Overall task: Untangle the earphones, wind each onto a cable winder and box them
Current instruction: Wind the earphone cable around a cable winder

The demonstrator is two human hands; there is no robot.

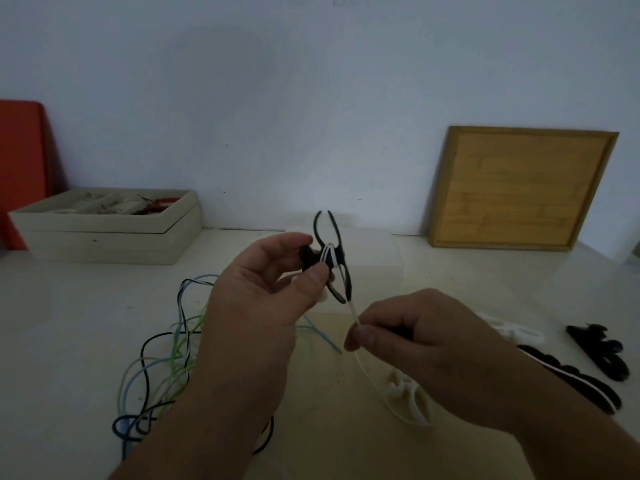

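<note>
**White cable on the black winder, both hands busy**

My left hand (256, 306) is raised above the bench (69, 323), thumb and fingers curled round one end of a black cable winder (341, 258). A few turns of white earphone cable (352, 311) cross the winder's middle. From there the cable runs down and to the right, drawn straight, into my right hand (412, 344). That hand pinches it between thumb and forefinger with the other fingers curled in. Below the pinch the cable drops in a loose curve toward the bench.

Under my left forearm lies a tangle of earphone cables (162, 362) in black, green and pale blue, all on the bench top. A spare white winder (412, 396) sits beneath my right hand, and a second white winder (516, 330) lies beyond my right wrist. A spare black winder (602, 355) lies at the far right. Between it and my right forearm lies a long dark piece (575, 379) that I cannot identify.

The open cream box (104, 233) stands at the back left against the wall, with small items in its compartments. A wooden tray (519, 188) leans upright against the wall at the back right.
</note>
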